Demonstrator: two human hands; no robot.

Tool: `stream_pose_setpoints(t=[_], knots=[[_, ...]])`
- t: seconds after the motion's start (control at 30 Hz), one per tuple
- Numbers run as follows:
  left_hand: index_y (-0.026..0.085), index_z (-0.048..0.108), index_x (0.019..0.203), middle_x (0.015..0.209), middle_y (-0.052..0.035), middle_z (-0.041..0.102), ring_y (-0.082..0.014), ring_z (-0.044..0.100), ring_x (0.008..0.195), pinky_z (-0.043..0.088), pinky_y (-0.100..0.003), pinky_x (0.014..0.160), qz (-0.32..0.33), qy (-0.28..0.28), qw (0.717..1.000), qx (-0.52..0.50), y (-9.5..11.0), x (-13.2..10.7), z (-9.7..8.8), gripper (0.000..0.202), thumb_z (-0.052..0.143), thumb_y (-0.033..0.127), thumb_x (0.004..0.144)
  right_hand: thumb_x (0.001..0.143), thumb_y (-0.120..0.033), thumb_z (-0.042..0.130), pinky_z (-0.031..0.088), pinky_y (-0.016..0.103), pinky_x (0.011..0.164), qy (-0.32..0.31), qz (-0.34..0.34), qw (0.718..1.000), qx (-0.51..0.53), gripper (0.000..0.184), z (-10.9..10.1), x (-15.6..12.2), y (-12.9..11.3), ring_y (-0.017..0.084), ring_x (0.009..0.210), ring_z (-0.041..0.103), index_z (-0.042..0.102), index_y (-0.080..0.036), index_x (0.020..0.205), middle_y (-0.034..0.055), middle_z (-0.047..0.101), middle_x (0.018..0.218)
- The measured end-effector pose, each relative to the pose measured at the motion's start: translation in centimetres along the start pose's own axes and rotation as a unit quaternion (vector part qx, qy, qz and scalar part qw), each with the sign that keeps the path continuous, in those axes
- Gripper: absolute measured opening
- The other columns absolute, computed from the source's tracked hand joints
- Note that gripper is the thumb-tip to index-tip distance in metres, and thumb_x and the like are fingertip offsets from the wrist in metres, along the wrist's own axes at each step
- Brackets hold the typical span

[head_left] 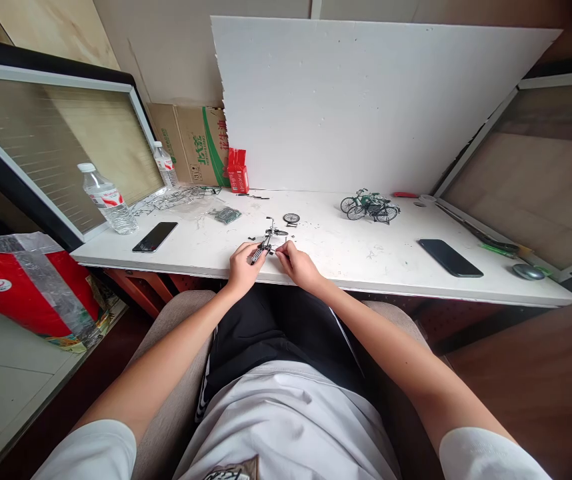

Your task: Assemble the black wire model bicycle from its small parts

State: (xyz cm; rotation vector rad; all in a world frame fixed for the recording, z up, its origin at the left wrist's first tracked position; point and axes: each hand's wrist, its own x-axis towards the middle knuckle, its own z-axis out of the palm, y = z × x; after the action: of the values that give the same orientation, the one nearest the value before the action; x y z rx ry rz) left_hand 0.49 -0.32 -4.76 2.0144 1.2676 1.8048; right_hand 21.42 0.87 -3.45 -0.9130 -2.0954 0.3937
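Note:
A small half-built metal bicycle model (268, 239) lies on the white table (336, 257) near its front edge. My left hand (243, 265) pinches the near end of the model's frame. My right hand (298, 263) is closed in a pinch beside it, its fingertips on a tiny part at the frame. A loose little wheel (291, 218) lies just beyond the model. Farther right stand finished green bicycle models (370, 205).
A black phone (155, 237) lies to the left, another phone (450, 257) to the right. Water bottles (107, 199) stand at the far left by plastic part bags (181, 198). A red box (238, 171) and cardboard cartons sit at the back. A white board leans behind the table.

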Motion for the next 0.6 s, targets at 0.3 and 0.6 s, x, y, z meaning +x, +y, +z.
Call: stream_pose_setpoints(t=[0.3,0.6], knots=[[0.019,0.081,0.112,0.106,-0.0098,0.080,-0.0232,0.075,0.094,0.063,-0.036,0.087,0.023,-0.002,1.000,0.005,0.23,0.11,-0.18,0.018,0.074,0.029,0.099,0.112,-0.052,0.045,0.051,0.034,0.077,0.015,0.006,0.998,0.058,0.028,-0.32,0.33,-0.04,0.023,0.081,0.068,0.052,-0.025,0.106,0.0082,0.075,0.102],[0.020,0.083,0.114,0.109,-0.0108,0.081,-0.0248,0.078,0.099,0.064,-0.038,0.091,0.035,-0.005,0.999,-0.002,-0.14,0.06,-0.06,0.019,0.074,0.029,0.100,0.114,-0.060,0.040,0.045,0.033,0.070,-0.002,0.032,0.998,0.062,0.038,-0.75,0.30,-0.20,0.020,0.068,0.057,0.051,-0.026,0.100,0.0017,0.066,0.082]])
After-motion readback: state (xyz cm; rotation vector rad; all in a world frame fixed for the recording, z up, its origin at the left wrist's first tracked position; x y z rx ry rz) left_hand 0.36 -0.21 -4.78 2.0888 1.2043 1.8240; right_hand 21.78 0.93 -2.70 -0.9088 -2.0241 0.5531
